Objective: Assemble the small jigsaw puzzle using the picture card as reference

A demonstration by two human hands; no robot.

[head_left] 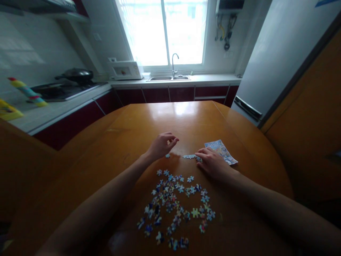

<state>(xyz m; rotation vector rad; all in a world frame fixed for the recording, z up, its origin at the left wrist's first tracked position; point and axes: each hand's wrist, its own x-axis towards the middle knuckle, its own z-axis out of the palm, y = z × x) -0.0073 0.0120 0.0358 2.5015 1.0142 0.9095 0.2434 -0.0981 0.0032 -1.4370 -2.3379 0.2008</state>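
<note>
My left hand (163, 145) hovers over the middle of the table with its fingers loosely curved; nothing shows in it. Just below it lies a single light-blue puzzle piece (167, 155). A short row of joined puzzle pieces (188, 156) lies between my hands. At the right end of that row, my right hand (211, 163) rests low on the table, its thumb and fingers around a puzzle piece (198, 159). Nearer to me, many loose puzzle pieces (173, 204) are spread in a heap. Partly under my right hand is a printed picture sheet (223, 151).
The brown wooden table (119, 142) has rounded sides. Beyond it are a counter with a sink (160, 78), a faucet (173, 65) and a microwave (126, 70). A pan (78, 75) sits on the stove at left; a refrigerator (282, 53) stands at right.
</note>
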